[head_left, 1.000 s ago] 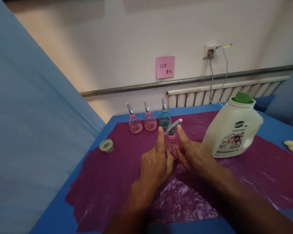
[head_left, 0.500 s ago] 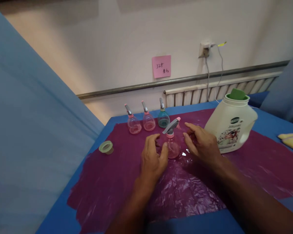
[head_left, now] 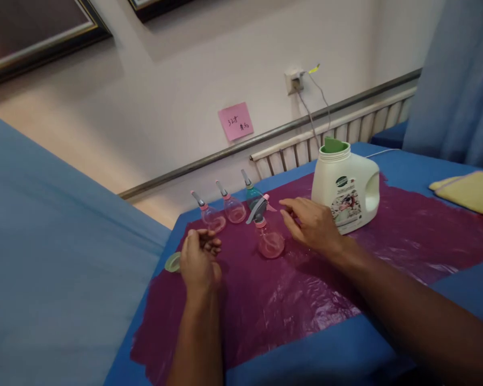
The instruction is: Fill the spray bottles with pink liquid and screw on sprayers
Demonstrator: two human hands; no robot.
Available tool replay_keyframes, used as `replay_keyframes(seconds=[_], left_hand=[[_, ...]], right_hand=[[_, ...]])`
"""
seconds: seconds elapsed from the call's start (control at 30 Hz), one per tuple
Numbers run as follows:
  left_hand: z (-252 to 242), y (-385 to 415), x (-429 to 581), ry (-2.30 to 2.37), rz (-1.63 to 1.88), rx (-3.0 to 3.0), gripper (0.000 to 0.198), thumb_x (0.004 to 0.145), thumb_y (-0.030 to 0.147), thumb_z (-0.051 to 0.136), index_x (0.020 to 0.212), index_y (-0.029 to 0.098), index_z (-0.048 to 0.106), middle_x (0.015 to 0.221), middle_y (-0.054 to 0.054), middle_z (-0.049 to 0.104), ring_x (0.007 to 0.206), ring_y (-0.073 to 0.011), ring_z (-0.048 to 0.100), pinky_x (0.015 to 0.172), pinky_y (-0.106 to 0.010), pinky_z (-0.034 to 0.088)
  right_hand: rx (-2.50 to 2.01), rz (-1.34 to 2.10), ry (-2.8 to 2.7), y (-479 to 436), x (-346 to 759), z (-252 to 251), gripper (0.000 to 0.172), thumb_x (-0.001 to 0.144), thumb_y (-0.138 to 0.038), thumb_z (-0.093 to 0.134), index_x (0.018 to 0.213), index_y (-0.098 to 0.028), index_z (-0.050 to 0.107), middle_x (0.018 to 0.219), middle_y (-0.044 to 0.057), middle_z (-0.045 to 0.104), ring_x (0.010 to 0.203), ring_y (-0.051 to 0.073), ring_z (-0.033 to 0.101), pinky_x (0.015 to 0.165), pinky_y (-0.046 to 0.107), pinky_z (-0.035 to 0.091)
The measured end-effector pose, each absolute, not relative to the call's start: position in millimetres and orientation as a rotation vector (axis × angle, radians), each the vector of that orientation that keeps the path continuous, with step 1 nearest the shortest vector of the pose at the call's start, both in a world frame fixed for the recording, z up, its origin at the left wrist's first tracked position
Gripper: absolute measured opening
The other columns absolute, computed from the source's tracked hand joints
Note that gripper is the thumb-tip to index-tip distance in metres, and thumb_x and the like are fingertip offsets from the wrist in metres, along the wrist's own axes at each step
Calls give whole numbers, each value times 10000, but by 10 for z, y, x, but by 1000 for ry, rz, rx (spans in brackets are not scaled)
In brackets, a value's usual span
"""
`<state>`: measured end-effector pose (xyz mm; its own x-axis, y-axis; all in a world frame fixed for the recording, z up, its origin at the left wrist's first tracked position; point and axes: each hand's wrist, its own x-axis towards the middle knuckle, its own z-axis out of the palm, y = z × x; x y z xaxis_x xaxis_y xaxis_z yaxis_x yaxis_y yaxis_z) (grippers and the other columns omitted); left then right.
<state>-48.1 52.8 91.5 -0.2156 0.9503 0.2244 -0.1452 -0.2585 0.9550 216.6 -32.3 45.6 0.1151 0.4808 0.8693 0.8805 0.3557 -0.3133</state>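
Note:
A small pink spray bottle [head_left: 268,236] with a grey trigger head stands on the purple plastic sheet [head_left: 306,300]. My right hand [head_left: 310,224] rests on the sheet just right of it, fingers loosely spread and empty. My left hand [head_left: 198,258] hovers to the left with fingers curled inward, holding nothing I can see, close to a green cap [head_left: 172,262]. Behind stand two pink spray bottles [head_left: 211,214] [head_left: 234,209] and a teal one [head_left: 251,190], partly hidden.
A white detergent jug [head_left: 346,185] with an open green spout stands to the right of my right hand. A yellow cloth [head_left: 469,190] lies at the far right. Blue fabric [head_left: 56,252] covers the left side. A radiator and a pink note are at the wall.
Both hands have let go of the pink spray bottle. My left hand moved left toward the green cap, my right stayed near the bottle. The camera swung left and tilted.

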Motion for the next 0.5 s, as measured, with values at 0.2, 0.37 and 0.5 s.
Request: replay_keyframes(seconds=[0.2, 0.37, 0.5], left_hand=[[738, 436, -493, 1240, 1263, 1445, 576, 751, 641, 899, 1053, 187, 715, 949, -63, 787, 792, -198, 739, 684, -299, 573], [403, 197, -68, 1185, 1045, 1778, 701, 854, 386, 898, 1484, 227, 635, 1537, -185, 696, 1418, -345, 676, 1222, -546, 507], [347, 158, 151, 1116, 1083, 1859, 598, 965, 378, 806, 1510, 251, 592, 1581, -161, 653, 1484, -350, 615, 1293, -577, 429]], right_hand=[[-1304, -411, -1601, -318, 2074, 403, 187, 1120, -236, 597, 1222, -204, 751, 992, 69, 807, 895, 236, 739, 788, 375, 509], [-1346, -339, -1648, -322, 2005, 355, 163, 1125, -271, 607, 1122, -216, 760, 957, 69, 785, 899, 233, 733, 780, 359, 494], [-1360, -271, -1644, -313, 1978, 324, 169, 1133, -287, 600, 1139, -221, 756, 1000, 75, 795, 927, 238, 746, 802, 362, 520]])
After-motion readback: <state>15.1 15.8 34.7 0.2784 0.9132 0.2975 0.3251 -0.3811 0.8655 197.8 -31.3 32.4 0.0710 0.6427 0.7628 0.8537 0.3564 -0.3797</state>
